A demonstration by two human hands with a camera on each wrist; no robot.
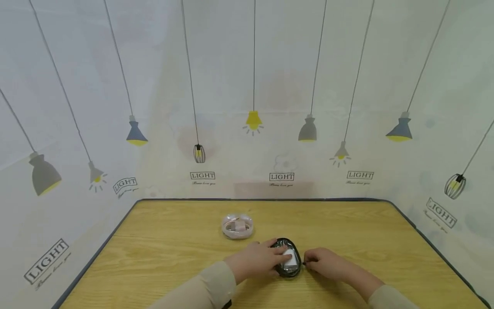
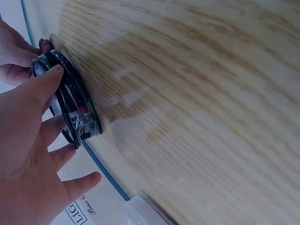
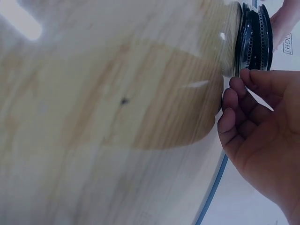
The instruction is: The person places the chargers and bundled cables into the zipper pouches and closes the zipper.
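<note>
An oval, clear-topped zip case with a black rim (image 1: 289,274) lies on the wooden table, and something white shows through its top. My left hand (image 1: 256,259) holds this case, its fingers spread over the top. In the left wrist view the thumb lies on the case's (image 2: 70,96) near edge, and a reddish bit and metallic parts show through its side. At the right edge of the case my right hand (image 1: 326,264) pinches a small black zipper pull (image 1: 303,263) between thumb and forefinger. In the right wrist view zipper teeth run along the case's side (image 3: 255,40).
Behind and left of the hands sits a second oval clear case with a pale pinkish rim (image 1: 237,235), a coiled cable visible inside. The wooden table (image 1: 170,240) ends at a dark edge, with lamp-printed white sheeting (image 1: 231,86) around it.
</note>
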